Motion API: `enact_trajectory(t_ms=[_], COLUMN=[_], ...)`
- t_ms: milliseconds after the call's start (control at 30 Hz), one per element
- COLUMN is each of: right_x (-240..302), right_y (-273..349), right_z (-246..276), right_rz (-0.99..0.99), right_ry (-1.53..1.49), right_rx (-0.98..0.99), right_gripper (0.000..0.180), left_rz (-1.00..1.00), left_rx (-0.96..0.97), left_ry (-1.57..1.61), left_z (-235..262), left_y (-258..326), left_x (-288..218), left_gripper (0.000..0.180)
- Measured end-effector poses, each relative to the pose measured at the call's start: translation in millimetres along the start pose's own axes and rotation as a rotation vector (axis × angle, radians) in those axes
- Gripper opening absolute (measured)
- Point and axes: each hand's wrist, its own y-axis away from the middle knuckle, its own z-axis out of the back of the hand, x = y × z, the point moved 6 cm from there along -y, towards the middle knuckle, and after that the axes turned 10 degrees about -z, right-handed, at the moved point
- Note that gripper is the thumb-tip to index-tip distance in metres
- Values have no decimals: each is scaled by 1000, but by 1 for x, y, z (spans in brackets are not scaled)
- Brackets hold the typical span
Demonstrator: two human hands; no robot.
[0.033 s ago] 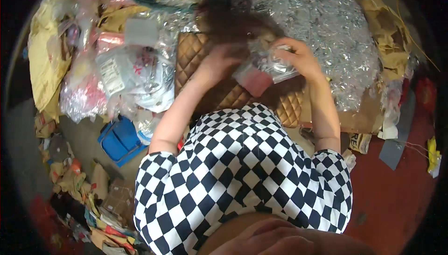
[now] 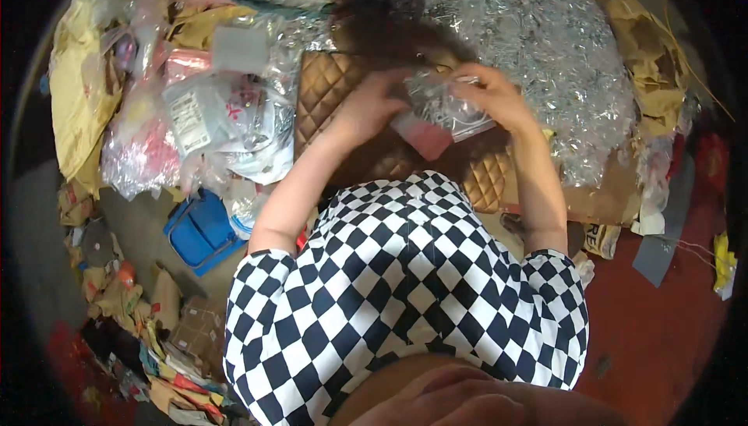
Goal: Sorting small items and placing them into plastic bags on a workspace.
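In front of me is a clear plastic bag [image 2: 450, 106] with a pinkish-red patch [image 2: 428, 141] at its lower end; shiny clear material shows inside or on top of it. My right hand [image 2: 496, 98] is closed on the bag's right side, fingers over the top. At the bag's left edge is my left hand [image 2: 372, 105], its fingers blurred and partly in shadow, so their grip is unclear. Both hands are over a brown quilted surface [image 2: 321, 87].
A large heap of clear crinkled plastic packets [image 2: 538, 52] covers the right side. To the left lie a grey-white plastic parcel [image 2: 214, 118] and yellow paper [image 2: 76, 106]. A blue plastic basket [image 2: 201, 231] is on the floor, with cardboard scraps [image 2: 199, 332] at lower left.
My left hand has shifted slightly right and up, closer to the bag. The bag has tilted a little; my right hand stays on it.
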Motion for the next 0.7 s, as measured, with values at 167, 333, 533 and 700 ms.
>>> enact_trajectory(t_ms=[167,333,533,700], right_x=[-16,10,10,1], right_y=[0,20,9,-2], right_z=[-32,-20,-66,-61], right_rz=[-67,-5,38,68], right_ry=[-82,-267,-474,-53], right_rx=[45,-43,-13,-152], right_gripper=[28,24,24,33], left_rz=[-223,-143,-120,-57], left_rx=[58,6,0,33], left_ry=[18,157,171,251], left_z=[12,18,17,24], left_y=[15,32,43,37], left_x=[-55,-52,-53,-65], left_gripper=[39,35,37,38])
